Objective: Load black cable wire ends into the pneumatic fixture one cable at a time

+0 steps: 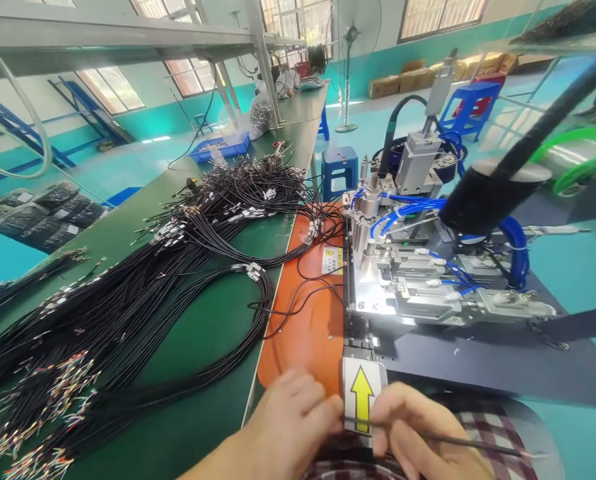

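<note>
A thin black cable (458, 440) runs low across the front of the view, slightly blurred, with pale wire ends at its right tip. My right hand (423, 433) pinches it between thumb and fingers. My left hand (295, 420) is closed, its fingertips at the cable's other end. Beneath the cable lies a white plate with a yellow arrow (362, 393) pointing away from me. Just beyond stands a metal machine (378, 280) with cylinders and blue air tubes. Left of it is an orange mat (303, 320), crossed by a few loose black cables.
Long bundles of black cables (128, 287) with stripped coloured ends cover much of the green table (203, 287). A blue tray (221, 148) sits farther back. A black tube (478, 200) slants over the machine at right. Blue stools (340, 167), a fan and a green spool (578, 160) stand beyond.
</note>
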The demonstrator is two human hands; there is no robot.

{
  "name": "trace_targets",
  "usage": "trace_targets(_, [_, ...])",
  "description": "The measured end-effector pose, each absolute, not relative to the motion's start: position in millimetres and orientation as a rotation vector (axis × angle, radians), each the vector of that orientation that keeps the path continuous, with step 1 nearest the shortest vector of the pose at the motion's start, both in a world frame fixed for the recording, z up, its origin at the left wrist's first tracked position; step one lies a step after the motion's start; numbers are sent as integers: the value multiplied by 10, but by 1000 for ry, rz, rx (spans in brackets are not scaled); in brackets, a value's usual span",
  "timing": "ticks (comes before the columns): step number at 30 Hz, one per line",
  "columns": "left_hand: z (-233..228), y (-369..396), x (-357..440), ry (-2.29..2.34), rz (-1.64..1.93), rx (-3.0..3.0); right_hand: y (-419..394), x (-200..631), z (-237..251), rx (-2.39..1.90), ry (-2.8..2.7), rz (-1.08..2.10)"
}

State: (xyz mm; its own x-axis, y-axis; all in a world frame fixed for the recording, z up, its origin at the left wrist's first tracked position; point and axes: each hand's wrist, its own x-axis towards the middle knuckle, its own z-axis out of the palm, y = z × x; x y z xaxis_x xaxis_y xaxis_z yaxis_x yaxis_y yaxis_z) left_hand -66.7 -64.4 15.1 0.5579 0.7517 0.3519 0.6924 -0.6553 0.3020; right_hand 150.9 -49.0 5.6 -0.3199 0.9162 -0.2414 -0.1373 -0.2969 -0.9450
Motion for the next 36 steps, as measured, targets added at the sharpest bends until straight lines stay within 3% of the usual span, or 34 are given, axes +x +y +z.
trace_targets(6, [100,-669,-713,1393,632,2263,-380,1373,-33,-1082,-940,1786])
trace_targets(12, [102,-649,-373,1184,563,1610,-500,1438,-331,-1116,-978,1810])
trace_targets(19, [71,-566,-241,1164,589,1318,-442,1572,-194,-1224,-1011,1647])
trace_targets(24, [142,-401,-107,1003,602,985,-391,1634,-215,-1226,-969,1742])
trace_targets(36, [150,-295,-55,1013,606,853,-323,1629,-138,-1157,-906,1793])
